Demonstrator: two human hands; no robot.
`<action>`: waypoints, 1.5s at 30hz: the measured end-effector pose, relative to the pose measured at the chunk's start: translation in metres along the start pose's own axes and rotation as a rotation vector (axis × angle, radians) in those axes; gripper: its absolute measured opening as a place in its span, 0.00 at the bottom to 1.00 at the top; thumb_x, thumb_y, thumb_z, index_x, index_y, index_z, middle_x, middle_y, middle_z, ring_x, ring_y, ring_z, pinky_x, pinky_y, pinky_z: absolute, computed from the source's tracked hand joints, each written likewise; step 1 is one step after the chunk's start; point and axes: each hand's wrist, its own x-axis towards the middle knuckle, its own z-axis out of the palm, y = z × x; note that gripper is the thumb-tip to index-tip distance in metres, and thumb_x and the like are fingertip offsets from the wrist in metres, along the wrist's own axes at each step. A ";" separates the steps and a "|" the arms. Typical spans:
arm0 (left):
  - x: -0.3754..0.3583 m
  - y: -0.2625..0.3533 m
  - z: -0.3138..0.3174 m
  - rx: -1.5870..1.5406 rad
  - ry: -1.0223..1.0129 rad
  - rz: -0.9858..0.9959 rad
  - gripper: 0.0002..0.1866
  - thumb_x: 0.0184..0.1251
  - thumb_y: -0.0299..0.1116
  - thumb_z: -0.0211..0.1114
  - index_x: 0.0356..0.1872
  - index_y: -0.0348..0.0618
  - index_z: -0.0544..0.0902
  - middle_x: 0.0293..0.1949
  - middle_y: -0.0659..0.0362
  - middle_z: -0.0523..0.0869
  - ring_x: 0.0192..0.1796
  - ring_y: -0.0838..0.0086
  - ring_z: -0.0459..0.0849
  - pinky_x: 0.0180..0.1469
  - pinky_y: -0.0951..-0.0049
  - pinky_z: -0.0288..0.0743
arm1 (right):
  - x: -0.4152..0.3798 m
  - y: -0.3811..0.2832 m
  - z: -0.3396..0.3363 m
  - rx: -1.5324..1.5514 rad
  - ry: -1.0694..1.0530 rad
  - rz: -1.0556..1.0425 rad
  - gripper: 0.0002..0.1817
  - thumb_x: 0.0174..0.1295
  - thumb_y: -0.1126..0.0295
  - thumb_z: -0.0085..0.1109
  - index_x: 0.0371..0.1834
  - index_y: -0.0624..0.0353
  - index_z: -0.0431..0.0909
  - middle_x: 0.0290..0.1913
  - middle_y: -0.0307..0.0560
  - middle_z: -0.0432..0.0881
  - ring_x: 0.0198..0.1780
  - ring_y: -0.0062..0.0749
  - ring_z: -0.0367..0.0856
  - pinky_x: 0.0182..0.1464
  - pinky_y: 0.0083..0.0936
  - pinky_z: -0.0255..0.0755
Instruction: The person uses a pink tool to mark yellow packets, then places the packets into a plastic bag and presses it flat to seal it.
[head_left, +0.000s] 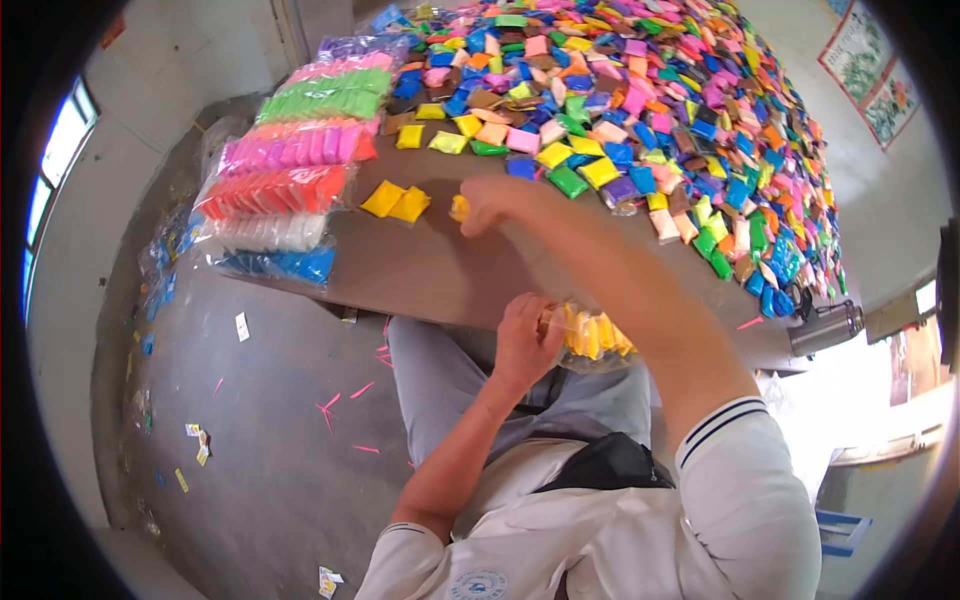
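My left hand is closed on the edge of a clear plastic bag at the table's near edge, above my lap. Inside it several yellow packets stand in a row. Stretched out across the table, my right hand pinches a small orange-yellow packet, partly hidden by the fingers. Two yellow packets lie side by side on the table, just left of my right hand and apart from it.
A large heap of packets in many colours covers the table's back and right. Bagged rows of packets, sorted by colour, line its left end. Pink strips and paper scraps litter the floor.
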 end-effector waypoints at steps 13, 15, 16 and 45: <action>-0.002 -0.004 0.002 0.102 -0.052 -0.021 0.09 0.65 0.30 0.60 0.41 0.36 0.82 0.39 0.48 0.83 0.45 0.51 0.81 0.49 0.60 0.74 | -0.281 0.081 0.030 0.849 0.465 0.280 0.29 0.55 0.63 0.70 0.59 0.62 0.76 0.46 0.43 0.85 0.46 0.23 0.83 0.52 0.22 0.76; -0.002 -0.001 0.002 0.093 -0.061 -0.050 0.10 0.65 0.30 0.60 0.42 0.35 0.82 0.40 0.48 0.83 0.45 0.51 0.81 0.49 0.60 0.74 | -0.294 0.082 0.040 0.756 0.378 0.453 0.31 0.55 0.59 0.70 0.60 0.64 0.75 0.47 0.47 0.85 0.47 0.26 0.83 0.52 0.23 0.76; -0.002 0.000 0.002 0.089 -0.066 -0.065 0.10 0.65 0.30 0.60 0.42 0.34 0.82 0.40 0.48 0.83 0.45 0.51 0.81 0.49 0.60 0.74 | -0.297 0.080 0.043 0.716 0.317 0.511 0.32 0.55 0.57 0.69 0.60 0.65 0.75 0.48 0.50 0.85 0.47 0.29 0.84 0.52 0.24 0.76; -0.001 0.001 0.001 0.157 -0.059 0.015 0.12 0.65 0.30 0.59 0.44 0.32 0.80 0.40 0.47 0.83 0.43 0.53 0.82 0.48 0.62 0.74 | -0.279 0.100 0.095 0.269 0.188 0.396 0.23 0.70 0.51 0.50 0.45 0.63 0.81 0.42 0.61 0.83 0.48 0.57 0.81 0.50 0.47 0.73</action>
